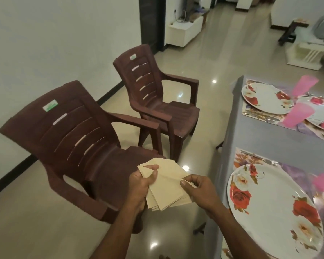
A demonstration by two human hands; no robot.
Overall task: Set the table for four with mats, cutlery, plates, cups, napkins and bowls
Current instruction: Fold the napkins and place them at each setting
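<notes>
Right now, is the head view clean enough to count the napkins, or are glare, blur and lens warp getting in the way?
Head view: dim, warm light; bright ceiling-lamp glare spots on the glossy floor; wide-angle warp bends the table edge and chairs; the pink cups smear with blur; the napkins, fanned between left hand and right hand, are fairly sharp but overlap too much to count.

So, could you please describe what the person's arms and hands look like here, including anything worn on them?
Both forearms are bare as far as the frame shows: no sleeves, gloves, watch or bracelets. The left hand and right hand show no rings on the fingers in view. The thumbnail on the right hand is short and unpainted.
</notes>
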